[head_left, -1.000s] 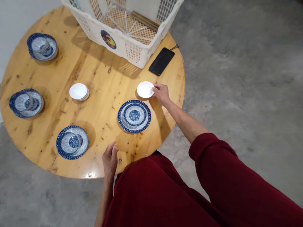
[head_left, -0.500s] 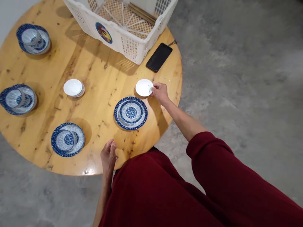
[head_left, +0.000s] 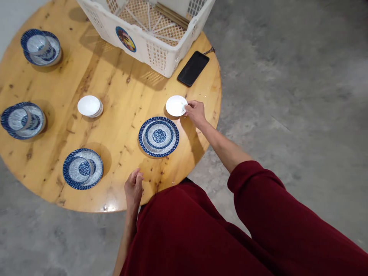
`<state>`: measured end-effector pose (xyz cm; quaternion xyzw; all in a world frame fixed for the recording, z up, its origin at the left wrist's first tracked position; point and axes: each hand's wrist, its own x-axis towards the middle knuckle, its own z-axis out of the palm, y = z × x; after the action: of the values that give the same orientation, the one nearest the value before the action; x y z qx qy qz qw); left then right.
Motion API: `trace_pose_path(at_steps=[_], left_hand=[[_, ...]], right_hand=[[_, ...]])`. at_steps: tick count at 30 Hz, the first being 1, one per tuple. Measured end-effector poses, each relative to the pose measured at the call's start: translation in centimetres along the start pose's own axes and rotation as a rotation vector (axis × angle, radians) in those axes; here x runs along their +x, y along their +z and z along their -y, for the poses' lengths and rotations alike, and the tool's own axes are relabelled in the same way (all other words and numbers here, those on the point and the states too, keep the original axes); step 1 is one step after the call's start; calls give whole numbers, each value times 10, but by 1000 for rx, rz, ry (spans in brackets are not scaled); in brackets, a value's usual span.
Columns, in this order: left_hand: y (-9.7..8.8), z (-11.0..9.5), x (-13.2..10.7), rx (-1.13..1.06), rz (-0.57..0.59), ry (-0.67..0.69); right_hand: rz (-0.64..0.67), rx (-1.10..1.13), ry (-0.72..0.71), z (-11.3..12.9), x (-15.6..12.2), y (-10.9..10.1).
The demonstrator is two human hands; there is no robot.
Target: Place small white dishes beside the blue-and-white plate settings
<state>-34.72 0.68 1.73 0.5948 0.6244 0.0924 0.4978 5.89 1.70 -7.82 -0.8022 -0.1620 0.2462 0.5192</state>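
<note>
Round wooden table [head_left: 115, 82]: knotty yellow top
White crate [head_left: 156, 55]: on its far side
Blue-and-white crockery [head_left: 84, 168]: three clusters leftward
Blue-rimmed plate [head_left: 159, 137]: flat, between both hands
Black phone [head_left: 193, 68]: beside the crate
Left hand [head_left: 133, 188]: fingers loosely curled, free, by the table's near edge
Right hand [head_left: 196, 112]: thumb and fingers clamped on the white dish's [head_left: 174, 105] rim
White dish: just beyond the plate; touching the table or not, I can't tell
</note>
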Motion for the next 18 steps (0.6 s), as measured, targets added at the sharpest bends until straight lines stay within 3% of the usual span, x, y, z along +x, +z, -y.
trace_pose_path(at_steps=[14, 18], left_hand=[[-5, 7, -1, 11, -27, -8], [-10, 14, 1, 35, -16, 22]], right_hand=[[-2, 53, 6, 1, -14, -5], [-79, 41, 2, 0, -15, -12]])
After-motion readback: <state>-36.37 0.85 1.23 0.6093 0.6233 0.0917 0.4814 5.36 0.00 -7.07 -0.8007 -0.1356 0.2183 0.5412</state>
